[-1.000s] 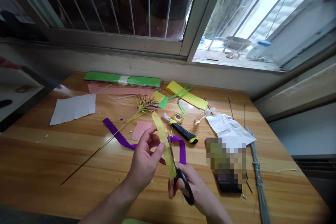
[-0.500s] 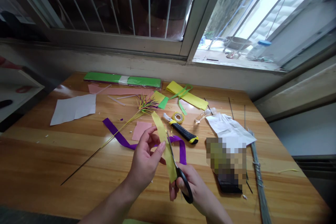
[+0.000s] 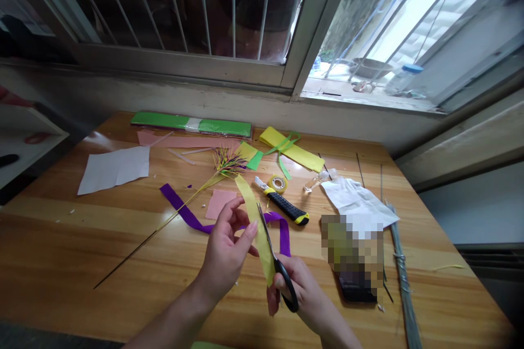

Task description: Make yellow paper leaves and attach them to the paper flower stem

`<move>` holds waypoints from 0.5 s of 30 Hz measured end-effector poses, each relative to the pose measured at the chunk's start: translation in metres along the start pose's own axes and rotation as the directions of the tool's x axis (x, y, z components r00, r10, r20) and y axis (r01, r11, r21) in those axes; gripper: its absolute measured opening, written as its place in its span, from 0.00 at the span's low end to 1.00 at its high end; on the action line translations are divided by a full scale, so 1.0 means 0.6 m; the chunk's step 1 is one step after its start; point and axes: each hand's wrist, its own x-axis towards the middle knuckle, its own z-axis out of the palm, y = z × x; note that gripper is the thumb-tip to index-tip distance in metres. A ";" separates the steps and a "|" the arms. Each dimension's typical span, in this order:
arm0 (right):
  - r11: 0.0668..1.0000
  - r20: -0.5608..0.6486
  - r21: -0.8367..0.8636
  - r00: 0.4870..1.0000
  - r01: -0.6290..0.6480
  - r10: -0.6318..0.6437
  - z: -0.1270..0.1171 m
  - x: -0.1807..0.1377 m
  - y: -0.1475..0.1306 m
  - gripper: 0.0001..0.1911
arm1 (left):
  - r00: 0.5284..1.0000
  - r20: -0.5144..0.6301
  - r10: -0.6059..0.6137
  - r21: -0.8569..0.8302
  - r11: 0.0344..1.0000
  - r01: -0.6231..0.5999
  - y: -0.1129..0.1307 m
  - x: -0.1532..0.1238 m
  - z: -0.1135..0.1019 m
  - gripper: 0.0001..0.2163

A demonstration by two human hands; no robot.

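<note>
1. Head view, dial centred on the yellow strip (image 3: 263, 245): tufted stem (image 3: 229, 162), head at eleven o'clock.
2. At nine: left hand (image 3: 227, 242), thumb and fingers pinched on the strip.
3. Centre: strip raised, far end at eleven, scissors (image 3: 281, 269) along its right edge; probably mid-trim, lengthwise.
4. At four: right hand (image 3: 301, 283), curled round the handles; blade gap too fine to tell.
5. Next, by judgement: steady pinch, blades aligned with the edge.
</note>
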 end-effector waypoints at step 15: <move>1.000 0.013 0.027 1.000 -0.004 0.003 -0.002 -0.003 -0.021 0.31 | 0.988 0.133 -0.080 -0.078 0.993 0.091 -0.007 -0.012 -0.005 0.24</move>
